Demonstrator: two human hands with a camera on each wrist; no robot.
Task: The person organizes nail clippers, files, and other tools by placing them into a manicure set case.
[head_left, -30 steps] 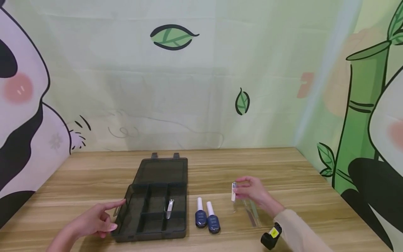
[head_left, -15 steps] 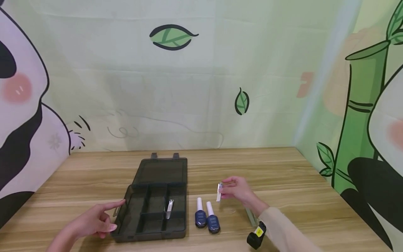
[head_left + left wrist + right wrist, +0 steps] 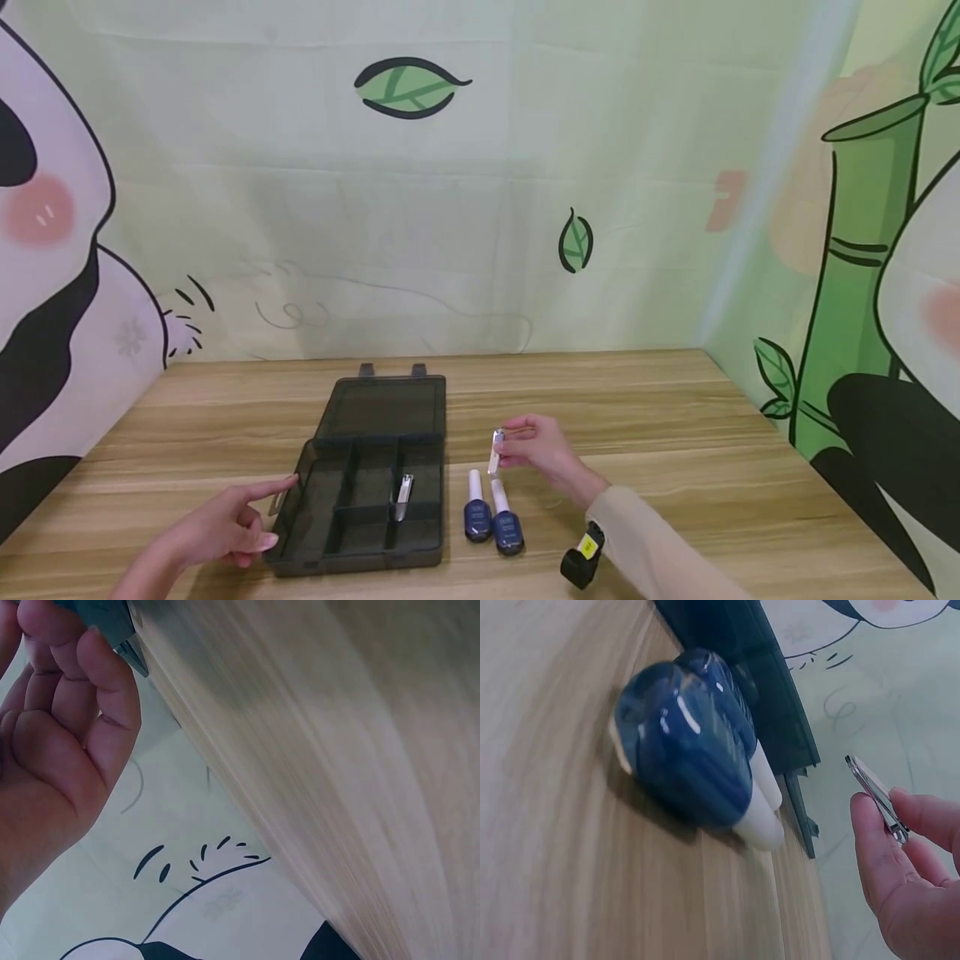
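My left hand [image 3: 225, 525] touches the left side of a dark translucent plastic organizer box [image 3: 360, 563], index finger stretched along its edge and thumb at the near corner. The box lies with its lid raised back. A nail clipper [image 3: 404, 498] leans across a divider inside it. My right hand [image 3: 543, 454] pinches another nail clipper [image 3: 495, 454] between thumb and fingers, above the table and just behind two nail polish bottles. In the right wrist view that clipper [image 3: 875, 796] is clear of the table. Both bottles [image 3: 477, 521] [image 3: 508, 533] are dark blue with white caps.
The wooden table [image 3: 600, 392] meets a cartoon panda backdrop [image 3: 480, 208] at its back and sides. A black wrist camera [image 3: 581, 562] hangs by the right sleeve. Behind the bottles in the right wrist view stands the box wall [image 3: 757, 675].
My right hand has moved left with the nail clipper, from above the clear and green strips to behind the bottles. Its forearm now covers those strips. The left hand and box stay put.
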